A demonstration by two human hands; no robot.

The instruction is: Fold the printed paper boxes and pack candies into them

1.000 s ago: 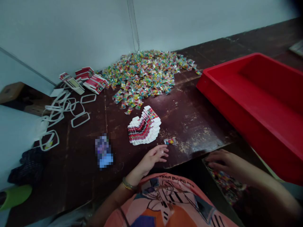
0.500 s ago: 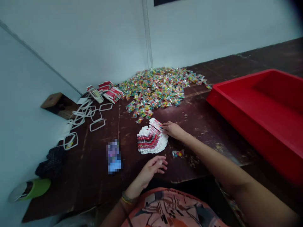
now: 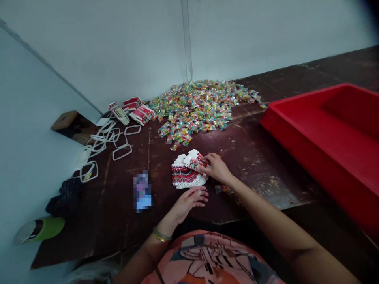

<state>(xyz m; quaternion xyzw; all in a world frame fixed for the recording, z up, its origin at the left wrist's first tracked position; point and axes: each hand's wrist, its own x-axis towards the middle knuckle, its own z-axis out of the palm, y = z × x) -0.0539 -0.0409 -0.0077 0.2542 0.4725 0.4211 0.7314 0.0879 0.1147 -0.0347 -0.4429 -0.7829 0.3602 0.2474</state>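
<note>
A fanned row of small flat cardboard boxes (image 3: pixel 186 179), white with red print, lies on the dark table. My right hand (image 3: pixel 218 169) is closed on one small printed box (image 3: pixel 196 162), thumb on the near side and fingers on the far side, just over the right end of the row. My left hand (image 3: pixel 191 200) hovers at the row's near edge, fingers apart and holding nothing. Below my right wrist lies a clear packet of coloured candies (image 3: pixel 222 189), partly shadowed.
A large heap of candy packets (image 3: pixel 201 106) spreads along the wall. Red-and-white boxes (image 3: pixel 142 114) and white rubber-band-like loops (image 3: pixel 120 140) lie left of it. A pixelated phone-shaped object (image 3: pixel 142 191) is nearer. On the right stands a big red tray (image 3: pixel 302 136).
My right hand has drawn a box off the fanned row and tilted it toward me. My left hand has barely moved, and the view has shifted slightly.
</note>
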